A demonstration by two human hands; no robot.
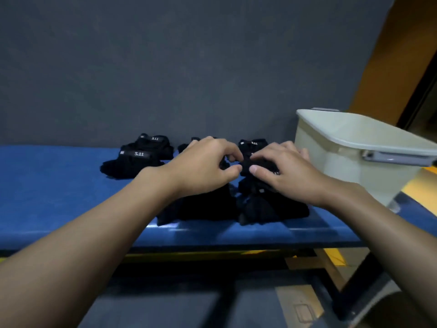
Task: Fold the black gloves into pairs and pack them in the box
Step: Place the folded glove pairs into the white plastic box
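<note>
one black glove point(246, 165) pinched between left hand point(201, 166) and right hand point(283, 172) fingers point(267, 155).

Your view: grey panel point(189, 67) fills 9 to 1 o'clock. Orange wall point(402, 55) at 2 o'clock, dark strip point(423, 98) beside it. Blue bench top point(47, 197) spans centre, glare on front edge. Black frame leg point(364, 285) at 5 o'clock. Dark floor point(165, 308) at 6, yellow markings point(335, 256) at 5.

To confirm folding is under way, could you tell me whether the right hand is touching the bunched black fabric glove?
Touching. In the head view the right hand pinches the bunched black fabric glove between thumb and fingers.
</note>
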